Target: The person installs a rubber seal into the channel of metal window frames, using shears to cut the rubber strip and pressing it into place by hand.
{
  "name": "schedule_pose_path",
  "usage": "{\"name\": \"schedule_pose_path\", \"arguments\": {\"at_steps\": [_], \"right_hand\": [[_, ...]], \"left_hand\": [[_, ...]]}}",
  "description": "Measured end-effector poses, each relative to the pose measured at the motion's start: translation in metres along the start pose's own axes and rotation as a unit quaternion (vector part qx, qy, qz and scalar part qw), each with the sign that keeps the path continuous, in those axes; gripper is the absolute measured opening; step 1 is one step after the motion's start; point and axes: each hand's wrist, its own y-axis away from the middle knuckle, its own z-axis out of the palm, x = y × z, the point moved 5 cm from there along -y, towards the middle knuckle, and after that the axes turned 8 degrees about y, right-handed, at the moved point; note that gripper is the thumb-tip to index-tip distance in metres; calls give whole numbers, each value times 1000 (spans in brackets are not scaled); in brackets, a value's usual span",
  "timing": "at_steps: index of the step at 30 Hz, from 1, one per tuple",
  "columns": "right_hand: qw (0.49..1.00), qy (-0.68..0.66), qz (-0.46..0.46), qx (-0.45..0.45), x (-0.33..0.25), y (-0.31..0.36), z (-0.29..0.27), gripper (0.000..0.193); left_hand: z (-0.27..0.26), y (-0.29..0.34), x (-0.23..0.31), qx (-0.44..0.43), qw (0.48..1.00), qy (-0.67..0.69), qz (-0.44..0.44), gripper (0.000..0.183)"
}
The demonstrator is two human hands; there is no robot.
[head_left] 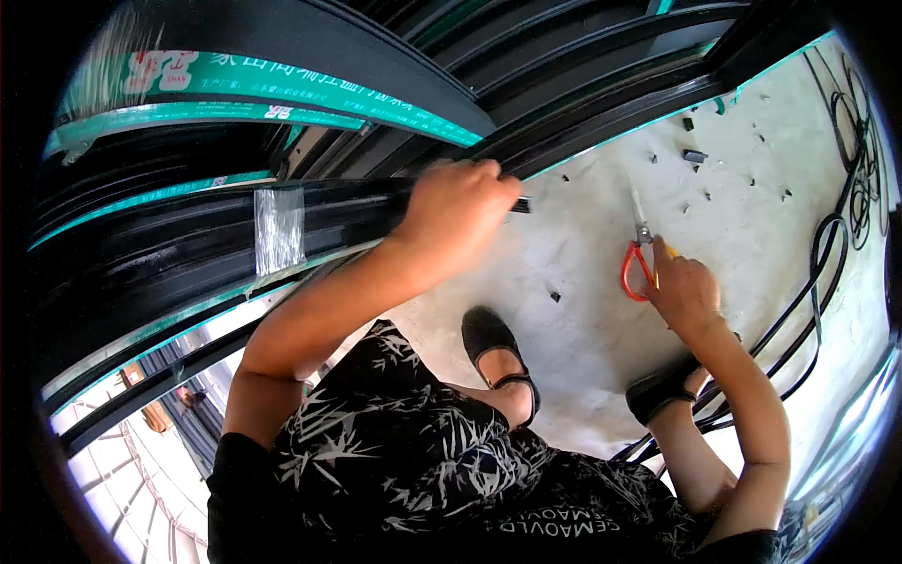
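Observation:
My right hand (pixel 689 293) grips a pair of scissors (pixel 631 273) with a red handle loop. A bit of yellow shows by its fingers. The blades are nearly together and point away from me, above the floor. My left hand (pixel 458 218) is closed, fingers curled over the end of a long black strip (pixel 523 204) lying along the stacked dark profiles. A short end of that strip sticks out to the right of the knuckles. What the left fingertips press on is hidden behind the hand.
Black profiles (pixel 150 235) with green film (pixel 310 86) fill the left and far side. Clear tape (pixel 279 231) wraps one bundle. Small black scraps (pixel 694 156) lie on the pale floor (pixel 573 235). Black cables (pixel 817 282) coil at right. My shoes (pixel 490 331) stand below.

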Motion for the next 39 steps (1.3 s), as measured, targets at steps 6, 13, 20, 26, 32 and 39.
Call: {"name": "schedule_pose_path", "arguments": {"at_steps": [6, 13, 20, 26, 32, 39], "right_hand": [[973, -184, -137, 33, -83, -29, -57, 23], [450, -839, 94, -292, -219, -63, 17, 34], [185, -934, 157, -264, -267, -87, 20, 18], [129, -945, 105, -282, -273, -89, -16, 12], [160, -927, 146, -307, -274, -86, -35, 15], [138, -912, 181, -341, -292, -102, -28, 18]], "left_hand": [[-13, 32, -28, -34, 984, -177, -10, 5], [-14, 42, -23, -91, 978, -185, 18, 5], [-36, 35, -15, -198, 963, -171, -69, 14], [-50, 5, 7, -275, 936, -130, -178, 13], [-49, 14, -15, -273, 920, -212, -182, 20], [-50, 4, -27, -284, 908, -270, -151, 29]]}}
